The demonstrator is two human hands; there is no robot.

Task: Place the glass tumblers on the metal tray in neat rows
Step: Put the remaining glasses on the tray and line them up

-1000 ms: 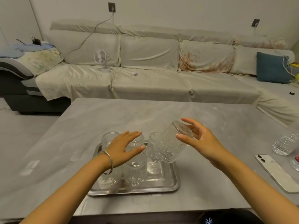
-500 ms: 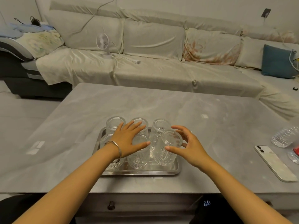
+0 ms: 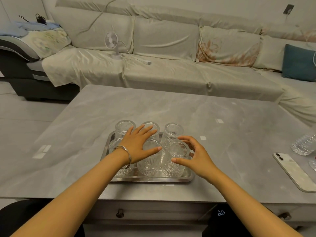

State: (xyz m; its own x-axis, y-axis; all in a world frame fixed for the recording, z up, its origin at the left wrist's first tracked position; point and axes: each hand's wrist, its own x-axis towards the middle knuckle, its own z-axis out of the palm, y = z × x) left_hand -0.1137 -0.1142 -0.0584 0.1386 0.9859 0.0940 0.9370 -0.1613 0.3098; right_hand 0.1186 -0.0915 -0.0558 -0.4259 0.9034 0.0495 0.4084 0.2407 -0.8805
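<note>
A: How do the ribbed glass tumblers stand?

B: Six are upright on the metal tray [image 3: 187, 179], in two rows of three. Far row: left tumbler [image 3: 123, 127], middle tumbler [image 3: 154, 126] and right tumbler [image 3: 171, 134]. Near row: left tumbler [image 3: 126, 171], middle tumbler [image 3: 148, 165] and right tumbler [image 3: 174, 165]. They sit close together, neighbours nearly touching.

A: And the tray?

B: Near the front edge of the grey table [image 3: 222, 134], roughly in the middle of its width.

A: The left hand?

B: The left hand [image 3: 138, 146] lies flat and spread above the tumblers, palm down, covering the rims of the far middle and near middle ones. Its fingers [image 3: 147, 130] are released, grasping nothing. Whether the palm touches a rim, I cannot tell. A silver bangle [image 3: 127, 155] circles that wrist.

A: The right hand?

B: The right hand [image 3: 196, 159] is cupped around the near right tumbler, thumb at its near side and the other fingers [image 3: 185, 140] curling round its far side. They are loose and spread; I cannot tell if they touch the glass.

A: Anything else on the table?

B: A white phone [image 3: 294, 173] lies face down at the right, well apart from the tray, with a clear plastic bottle [image 3: 304, 145] beyond it at the edge of view. Past the table a small white fan [image 3: 112, 43] stands on the covered sofa [image 3: 171, 65], and a teal cushion [image 3: 299, 63] sits at the far right.
</note>
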